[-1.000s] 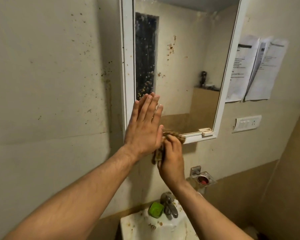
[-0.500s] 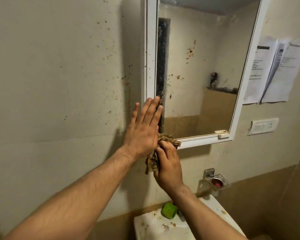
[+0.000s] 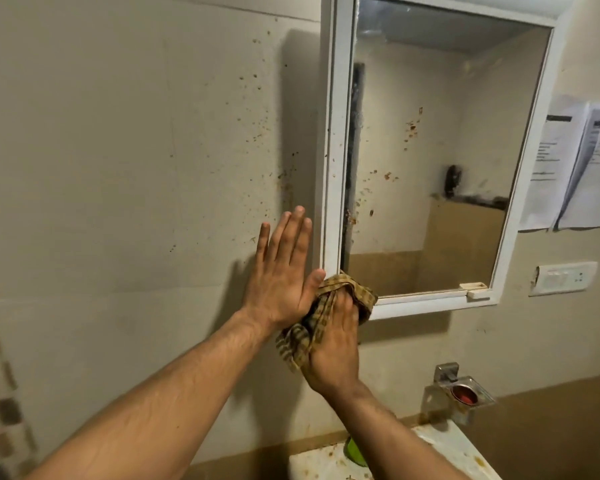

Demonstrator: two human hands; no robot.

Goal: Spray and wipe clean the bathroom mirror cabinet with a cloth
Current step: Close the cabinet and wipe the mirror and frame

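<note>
— Where is the cloth (image 3: 345, 287)?
— Bunched in the right hand (image 3: 333, 348), which grips it and presses it on the lower left corner of the mirror cabinet (image 3: 335, 133).
— And the left hand (image 3: 281, 282)?
— Flat, fingers straight, on the wall (image 3: 136, 168) just beside that corner, holding nothing.
— How far along?
— Not far, I judge: brown spots dot the glass (image 3: 430, 150) and specks mark the frame's left edge. No spray bottle shows; most wiping is left.

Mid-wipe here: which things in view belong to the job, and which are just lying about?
Job: cloth, gripped by right hand; mirror cabinet; left hand, fingers straight, beside it.
Lying about: papers, switch plate, soap dish, sink.
</note>
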